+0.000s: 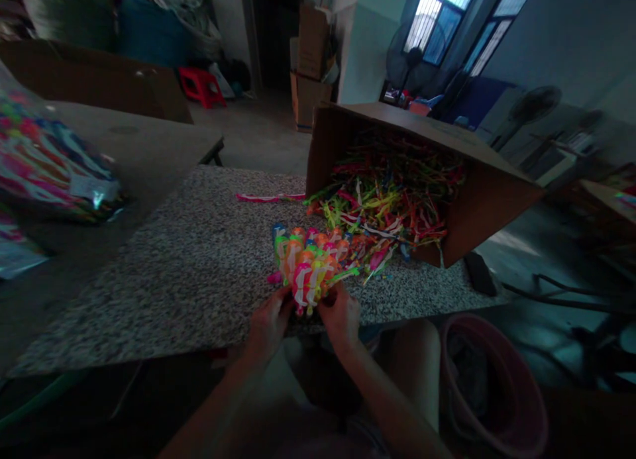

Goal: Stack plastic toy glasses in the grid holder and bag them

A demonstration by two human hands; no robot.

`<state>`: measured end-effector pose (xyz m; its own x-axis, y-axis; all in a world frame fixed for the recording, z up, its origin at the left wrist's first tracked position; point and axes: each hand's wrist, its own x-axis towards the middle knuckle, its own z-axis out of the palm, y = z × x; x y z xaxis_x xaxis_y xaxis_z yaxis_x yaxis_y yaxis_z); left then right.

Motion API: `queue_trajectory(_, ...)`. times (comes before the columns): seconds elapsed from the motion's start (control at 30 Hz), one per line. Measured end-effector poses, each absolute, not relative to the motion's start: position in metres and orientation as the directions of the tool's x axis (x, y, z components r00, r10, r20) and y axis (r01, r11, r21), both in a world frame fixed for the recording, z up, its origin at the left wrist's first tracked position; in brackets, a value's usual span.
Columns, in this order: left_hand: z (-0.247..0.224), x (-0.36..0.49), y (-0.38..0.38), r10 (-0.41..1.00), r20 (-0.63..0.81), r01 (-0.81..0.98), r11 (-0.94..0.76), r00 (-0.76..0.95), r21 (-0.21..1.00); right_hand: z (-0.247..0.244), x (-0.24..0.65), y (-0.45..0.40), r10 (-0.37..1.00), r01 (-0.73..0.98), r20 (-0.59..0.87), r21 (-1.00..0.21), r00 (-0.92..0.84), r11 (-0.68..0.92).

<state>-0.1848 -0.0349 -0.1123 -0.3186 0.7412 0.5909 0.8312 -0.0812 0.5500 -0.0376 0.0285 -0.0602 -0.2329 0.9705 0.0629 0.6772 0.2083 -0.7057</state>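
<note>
A bunch of small, bright plastic pieces (311, 273) in pink, orange, yellow, green and blue, marked with white, lies at the front edge of the speckled stone table (199, 267). My left hand (271, 318) grips the bunch at its near left side, fingers bent in against it. On the near right side, my right hand (342, 314) is closed on the same bunch; its fingertips are partly hidden beneath the pieces. Just right of the bunch, loose coloured pieces (380, 254) spill from a cardboard box (489, 201) lying on its side, its mouth towards me.
A pink strip (268, 198) lies on the tabletop beyond the bunch. Filled clear bags (54, 161) rest on another table at left. A pink bucket (521, 393) stands below the table at right, near a black object (479, 273). Farther off are a red stool (202, 86) and fans.
</note>
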Motion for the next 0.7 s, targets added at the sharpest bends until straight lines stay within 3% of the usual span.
queue_trajectory(0.1, -0.116, -0.187, -0.034, 0.742, 0.587, 0.834, -0.069, -0.324, 0.547, -0.068, -0.036, 0.026, 0.971, 0.6, 0.106, -0.77, -0.215, 0.217)
queue_trajectory(0.27, -0.123, -0.184, -0.035, 0.686, 0.664, 0.896, -0.042, -0.296, 0.443, -0.077, -0.034, 0.023, 0.974, 0.52, 0.147, -0.826, -0.174, 0.217)
queue_trajectory(0.43, -0.123, -0.18, -0.034, 0.727, 0.587, 0.867, 0.021, -0.356, 0.498, -0.069, -0.039, 0.031, 0.993, 0.635, 0.054, -0.764, -0.108, 0.11)
queue_trajectory(0.57, -0.116, -0.18, -0.033, 0.766, 0.517, 0.834, 0.043, -0.381, 0.551, -0.062, -0.039, 0.034, 0.98, 0.706, 0.097, -0.682, -0.171, 0.191)
queue_trajectory(0.7, -0.11, -0.18, -0.032, 0.774, 0.558, 0.888, 0.014, -0.301, 0.459, -0.059, -0.041, 0.037, 0.974, 0.715, 0.103, -0.665, -0.203, 0.219)
